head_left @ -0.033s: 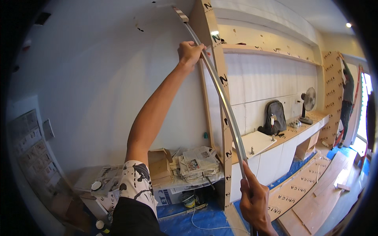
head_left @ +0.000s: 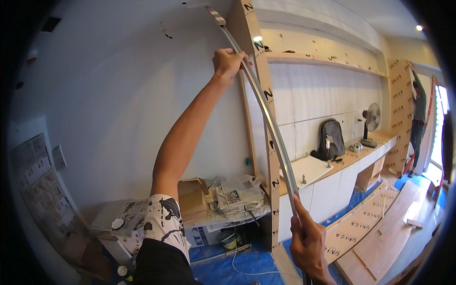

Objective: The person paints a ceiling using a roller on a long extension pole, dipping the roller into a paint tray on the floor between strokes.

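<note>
A long, silvery metal bar slants through the middle of the view, bowed by the lens. High up, my left hand is closed around it, with the arm stretched out. Lower down, my right hand wraps the bar, its forefinger lying along the metal. A small layered block sits at the bar's top end, near the wall; how it is held there I cannot tell. Close behind the bar stands the edge of an upright tan panel with dark printed marks. The bar's bottom end is out of view.
Newspapers and an open cardboard box lie on a low shelf at left. A backpack and a fan stand on the long counter. Boards cover the floor at right. Far right, another person reaches up beside a ladder.
</note>
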The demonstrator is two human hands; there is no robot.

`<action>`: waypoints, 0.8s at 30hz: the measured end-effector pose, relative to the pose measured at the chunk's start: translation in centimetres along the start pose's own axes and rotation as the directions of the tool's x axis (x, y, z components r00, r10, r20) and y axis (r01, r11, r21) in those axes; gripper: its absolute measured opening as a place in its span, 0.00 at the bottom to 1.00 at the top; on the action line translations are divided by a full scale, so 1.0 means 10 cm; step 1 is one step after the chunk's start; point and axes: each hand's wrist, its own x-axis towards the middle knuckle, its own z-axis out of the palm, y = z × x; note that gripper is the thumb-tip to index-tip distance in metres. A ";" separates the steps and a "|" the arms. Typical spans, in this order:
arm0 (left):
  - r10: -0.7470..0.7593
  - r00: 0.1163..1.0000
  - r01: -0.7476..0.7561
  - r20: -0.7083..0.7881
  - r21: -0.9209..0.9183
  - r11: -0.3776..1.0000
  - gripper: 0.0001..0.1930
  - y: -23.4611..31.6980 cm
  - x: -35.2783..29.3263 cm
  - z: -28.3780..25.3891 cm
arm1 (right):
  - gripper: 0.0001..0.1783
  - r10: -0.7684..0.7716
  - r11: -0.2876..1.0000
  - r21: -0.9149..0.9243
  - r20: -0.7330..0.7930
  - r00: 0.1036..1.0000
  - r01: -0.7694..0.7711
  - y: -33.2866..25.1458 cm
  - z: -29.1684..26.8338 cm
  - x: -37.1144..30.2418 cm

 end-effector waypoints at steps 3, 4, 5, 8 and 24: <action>0.003 1.000 -0.003 0.003 -0.006 1.000 0.06 0.39 -0.28 0.05 | 0.29 0.023 0.999 -0.025 0.038 0.999 -0.022 -0.25 -0.28 -0.38; 0.000 1.000 0.000 0.000 -0.009 1.000 0.06 0.50 -0.35 0.05 | 0.29 0.029 0.999 -0.026 0.047 0.998 -0.028 -0.32 -0.35 -0.47; -0.003 1.000 0.003 -0.003 -0.012 1.000 0.06 0.59 -0.43 0.05 | 0.29 0.035 0.999 -0.027 0.057 0.998 -0.033 -0.39 -0.40 -0.55; -0.007 1.000 0.007 -0.007 -0.019 1.000 0.07 0.81 -0.68 0.07 | 0.27 -0.029 1.000 -0.005 0.001 1.000 0.029 -0.46 -0.46 -0.82; -0.017 0.999 0.016 -0.028 -0.016 1.000 0.08 0.86 -0.74 -0.46 | 0.32 -0.022 1.000 -0.009 0.100 0.995 0.023 -0.71 -0.14 -0.92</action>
